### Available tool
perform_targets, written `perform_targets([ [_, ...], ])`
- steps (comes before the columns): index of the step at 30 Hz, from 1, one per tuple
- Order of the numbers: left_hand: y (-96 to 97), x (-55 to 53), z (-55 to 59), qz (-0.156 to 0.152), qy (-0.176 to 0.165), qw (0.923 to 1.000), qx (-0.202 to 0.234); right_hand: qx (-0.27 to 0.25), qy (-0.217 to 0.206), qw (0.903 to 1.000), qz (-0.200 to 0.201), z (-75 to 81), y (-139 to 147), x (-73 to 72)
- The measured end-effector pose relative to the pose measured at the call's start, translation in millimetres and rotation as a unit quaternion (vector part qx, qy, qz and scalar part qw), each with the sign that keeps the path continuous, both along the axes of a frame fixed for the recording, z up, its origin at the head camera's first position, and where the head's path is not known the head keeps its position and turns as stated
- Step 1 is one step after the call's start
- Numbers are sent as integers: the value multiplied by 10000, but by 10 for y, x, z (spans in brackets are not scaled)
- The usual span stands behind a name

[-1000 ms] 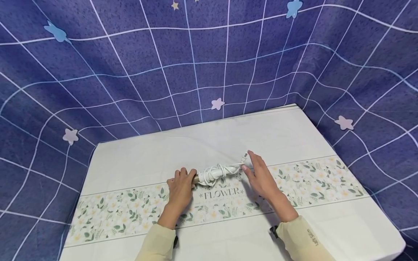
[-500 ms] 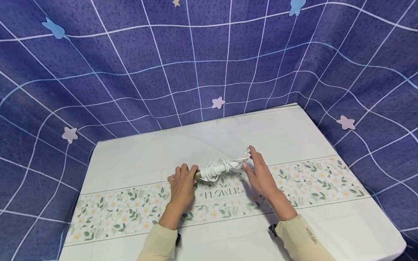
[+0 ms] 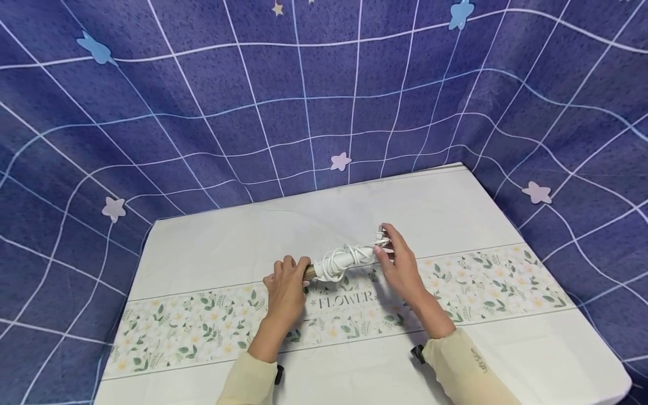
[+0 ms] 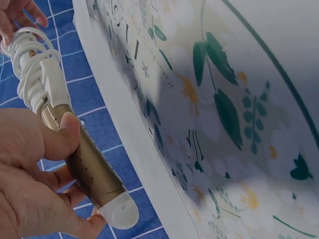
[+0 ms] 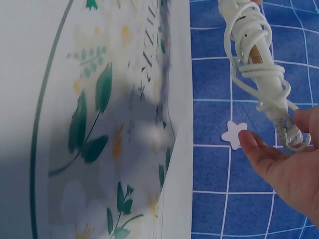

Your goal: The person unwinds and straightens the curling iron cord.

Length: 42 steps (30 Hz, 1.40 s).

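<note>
My left hand (image 3: 286, 289) grips the gold barrel (image 4: 94, 167) of a curling iron, with the thumb lying along it. The barrel ends in a translucent white tip (image 4: 119, 211). Around the iron's white handle (image 5: 271, 92) runs a white power cord (image 3: 334, 264) in several loose loops. At the handle's far end my right hand (image 3: 402, 273) holds the cord's end, thumb against it and one finger stretched away. The plug (image 3: 380, 232) stands beside the right index finger. Some of the right fingers are hidden behind the cord. Both hands keep the iron raised over the table.
Beneath lies a white table cover (image 3: 243, 236) with a flower-printed band (image 3: 202, 320) and the word FLOWER. A blue gridded curtain (image 3: 329, 73) with stuck-on stars surrounds the back and both sides.
The iron has risen slightly and shifted a little right with the left hand. The plug has turned more upright, and the right fingers have bent closer around the cord's end.
</note>
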<state>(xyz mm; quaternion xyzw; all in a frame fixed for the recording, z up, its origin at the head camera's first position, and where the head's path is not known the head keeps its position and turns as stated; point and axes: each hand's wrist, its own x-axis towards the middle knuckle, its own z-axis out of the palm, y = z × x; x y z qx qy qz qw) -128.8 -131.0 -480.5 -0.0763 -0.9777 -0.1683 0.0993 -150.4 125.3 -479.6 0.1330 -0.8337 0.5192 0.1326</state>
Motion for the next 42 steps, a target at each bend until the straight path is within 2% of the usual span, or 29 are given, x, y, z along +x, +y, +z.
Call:
perform_targets([
  [5,18,9,14,99,-44,9999,85,-238,103,9996,-73,23,-54,-6],
  [9,24,17,19,220,-72,9995,235,-840,58,9964,32,73,-91,-10],
  [15,38,28,39,290,9,9988,391,-1570,27,9876,43,334,-161,67],
  [17,46,31,47,311,-14,9986,420,-1637,49,9865,30,418,-180,101],
  [21,58,39,62,329,-64,9983,469,-1664,87,9860,-50,459,-190,115],
  [31,72,59,80,379,-59,9977,552,-1843,146,9828,51,436,-176,100],
  [38,86,84,88,340,-7,9973,646,-1878,409,9813,87,468,-186,99],
  [42,97,102,86,418,-24,9969,665,-1939,230,9807,139,486,-192,103],
])
